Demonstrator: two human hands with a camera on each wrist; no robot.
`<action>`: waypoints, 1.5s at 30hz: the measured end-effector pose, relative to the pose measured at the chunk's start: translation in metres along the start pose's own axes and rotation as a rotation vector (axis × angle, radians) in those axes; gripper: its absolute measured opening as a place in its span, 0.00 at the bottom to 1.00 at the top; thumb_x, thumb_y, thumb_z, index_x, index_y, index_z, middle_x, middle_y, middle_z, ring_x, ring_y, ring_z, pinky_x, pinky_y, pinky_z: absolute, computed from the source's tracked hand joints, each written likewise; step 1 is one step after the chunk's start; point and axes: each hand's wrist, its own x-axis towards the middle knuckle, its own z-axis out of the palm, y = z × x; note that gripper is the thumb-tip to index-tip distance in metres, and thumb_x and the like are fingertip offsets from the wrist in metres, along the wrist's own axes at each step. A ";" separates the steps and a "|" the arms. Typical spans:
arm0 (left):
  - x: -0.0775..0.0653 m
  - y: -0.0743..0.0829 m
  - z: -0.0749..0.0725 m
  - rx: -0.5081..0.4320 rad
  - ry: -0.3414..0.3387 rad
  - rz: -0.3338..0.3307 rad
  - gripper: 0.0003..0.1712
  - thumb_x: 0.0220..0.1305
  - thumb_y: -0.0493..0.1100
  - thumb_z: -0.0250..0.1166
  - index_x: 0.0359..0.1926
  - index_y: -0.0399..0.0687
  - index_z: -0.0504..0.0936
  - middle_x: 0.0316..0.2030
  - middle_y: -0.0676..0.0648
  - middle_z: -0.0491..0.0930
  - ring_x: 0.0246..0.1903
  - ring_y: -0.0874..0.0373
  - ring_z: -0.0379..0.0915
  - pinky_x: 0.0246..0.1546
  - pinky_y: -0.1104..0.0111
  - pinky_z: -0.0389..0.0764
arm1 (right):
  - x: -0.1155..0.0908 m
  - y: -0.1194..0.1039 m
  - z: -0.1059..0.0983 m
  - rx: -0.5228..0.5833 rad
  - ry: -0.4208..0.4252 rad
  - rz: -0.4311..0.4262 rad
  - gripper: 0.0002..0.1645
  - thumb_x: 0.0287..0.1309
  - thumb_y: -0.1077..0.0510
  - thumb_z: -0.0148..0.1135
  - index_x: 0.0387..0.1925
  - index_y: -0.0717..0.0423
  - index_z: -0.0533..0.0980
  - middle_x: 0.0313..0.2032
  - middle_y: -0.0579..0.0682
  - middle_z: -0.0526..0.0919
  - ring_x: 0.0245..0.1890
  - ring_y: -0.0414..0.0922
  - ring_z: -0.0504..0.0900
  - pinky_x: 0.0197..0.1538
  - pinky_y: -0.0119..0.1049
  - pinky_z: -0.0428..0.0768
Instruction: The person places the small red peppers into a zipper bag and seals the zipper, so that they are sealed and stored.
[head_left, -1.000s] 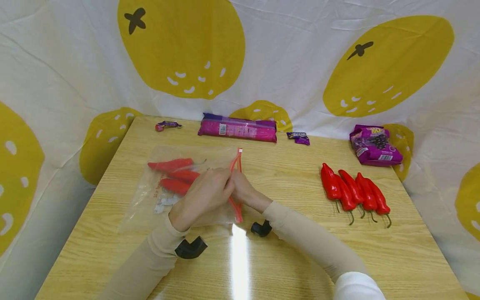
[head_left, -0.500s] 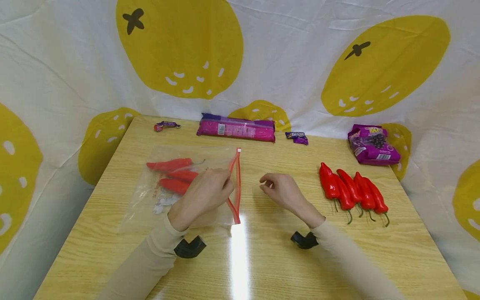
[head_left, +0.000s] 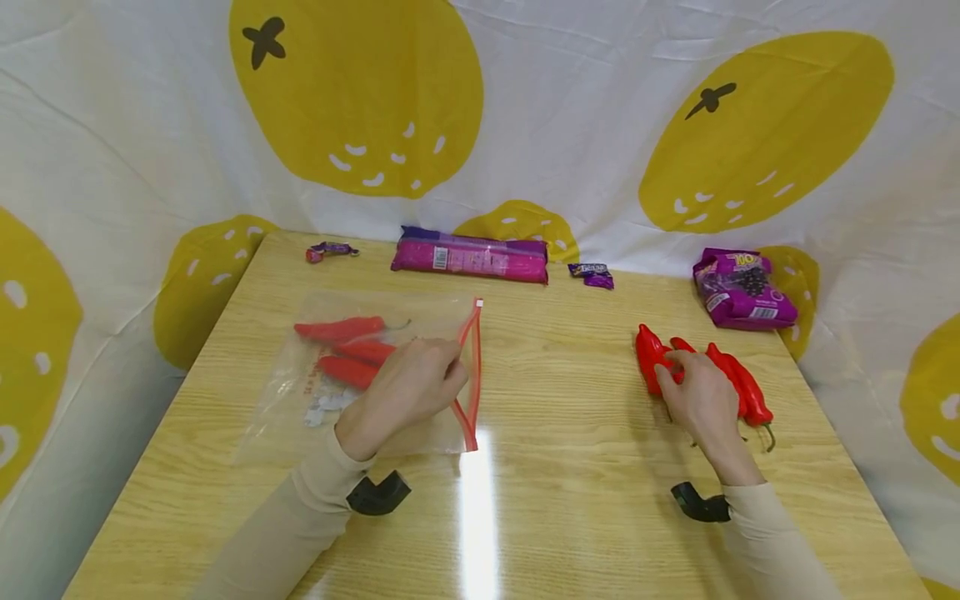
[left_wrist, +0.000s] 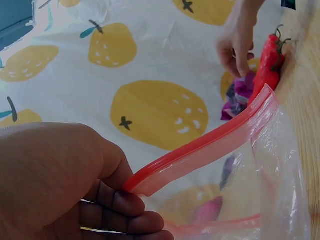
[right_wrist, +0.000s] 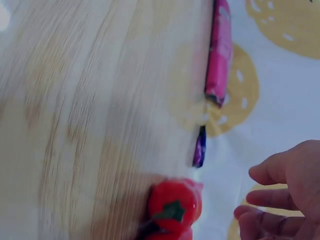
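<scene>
The left hand pinches the red zip strip at the mouth of the clear bag, so the mouth gapes. Well to the right of the bag, the right hand is over a row of loose red peppers on the counter, its fingers apart with nothing in them.

To take one neatly, I would pinch its fat middle and lift just that one (they lie close together, so a neighbour could roll). The left hand should hold the mouth wide.

Inside the bag, in its left half, lie three red peppers. Behind the bag sits a long purple packet; I cannot tell what is in it.
</scene>
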 end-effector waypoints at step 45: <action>0.002 0.000 0.001 -0.012 -0.040 -0.030 0.16 0.52 0.36 0.53 0.12 0.51 0.62 0.12 0.56 0.54 0.12 0.64 0.51 0.14 0.73 0.54 | 0.001 -0.137 0.016 0.604 -0.503 -0.366 0.20 0.50 0.54 0.66 0.47 0.52 0.76 0.41 0.45 0.80 0.33 0.39 0.80 0.38 0.34 0.79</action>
